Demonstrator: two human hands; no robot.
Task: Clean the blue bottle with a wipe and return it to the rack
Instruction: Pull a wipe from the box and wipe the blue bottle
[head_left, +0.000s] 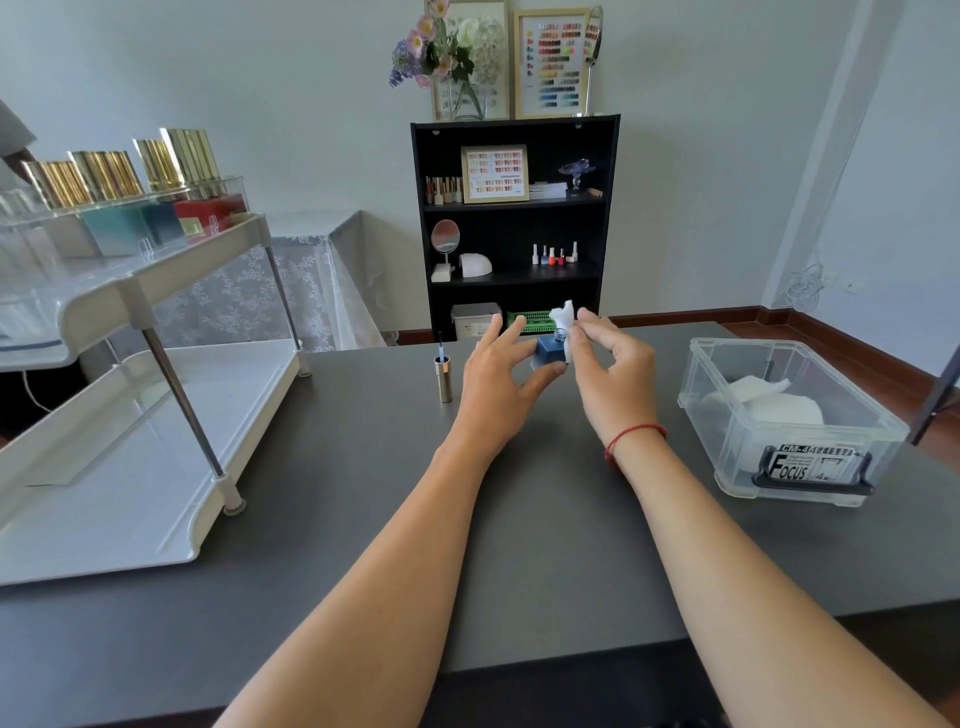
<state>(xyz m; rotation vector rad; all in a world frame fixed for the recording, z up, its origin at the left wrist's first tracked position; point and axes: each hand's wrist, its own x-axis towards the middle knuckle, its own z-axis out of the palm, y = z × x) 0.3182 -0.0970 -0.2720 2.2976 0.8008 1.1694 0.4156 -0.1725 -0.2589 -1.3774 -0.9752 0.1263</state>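
Observation:
The small blue bottle (549, 351) is uncapped and held just above the dark table, pinched between the thumb and fingers of my left hand (496, 382). My right hand (613, 371) presses a white wipe (565, 323) against the bottle's threaded neck and right side. The bottle's gold cap (443, 380) stands upright on the table to the left, its brush pointing up. The white two-tier rack (156, 415) stands at the left; its upper shelf carries gold-capped bottles (124, 171).
A clear plastic bin (789, 421) holding white wipes sits on the table at the right. The dark table (519, 545) stretches toward me. A black bookshelf (514, 223) stands against the far wall.

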